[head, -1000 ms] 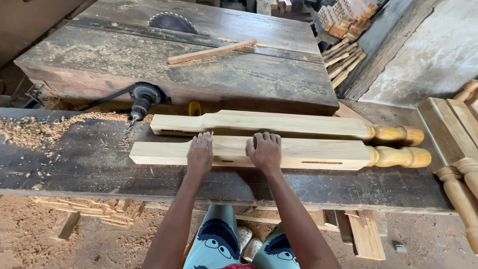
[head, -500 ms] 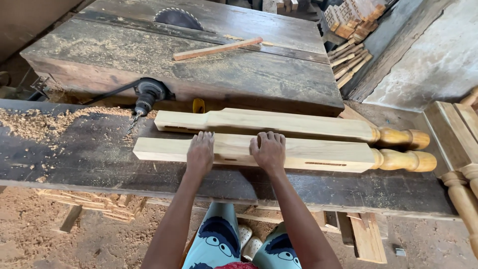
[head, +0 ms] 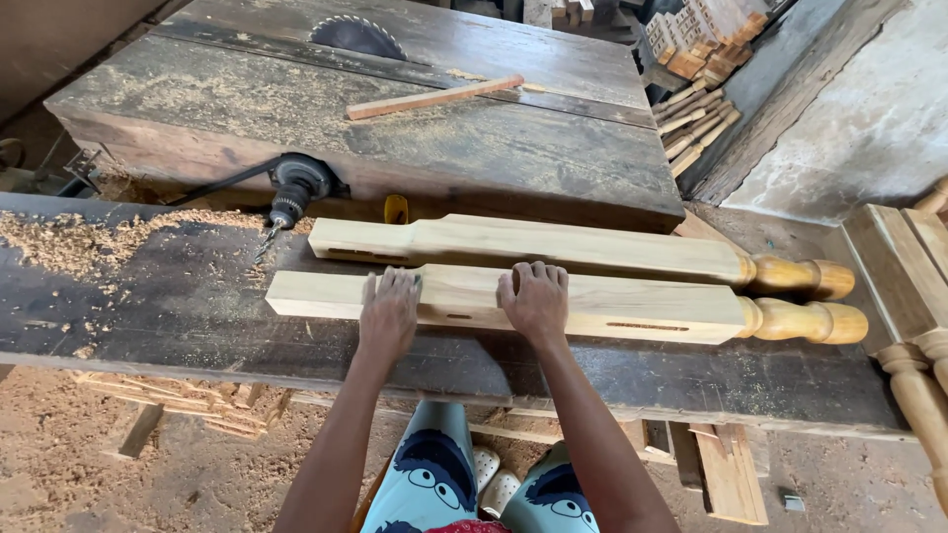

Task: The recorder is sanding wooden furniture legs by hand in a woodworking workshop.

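Both palms press flat, fingers spread and gripping nothing: left hand [head: 388,314] and right hand [head: 534,299] pin the near pale square wooden leg with a turned amber end [head: 632,311] along the dark plank bench's [head: 178,316] front edge, probably steadying it; 1 matching leg [head: 553,245] lies just behind.

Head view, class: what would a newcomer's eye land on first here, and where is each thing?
First, the near wooden leg, pale and square with a turned golden end at the right, lying across the dark workbench with the left hand and right hand flat on it. A second leg lies just behind. Further back, a saw blade rises from the sawdusty table, and a drill chuck points at the bench's left.
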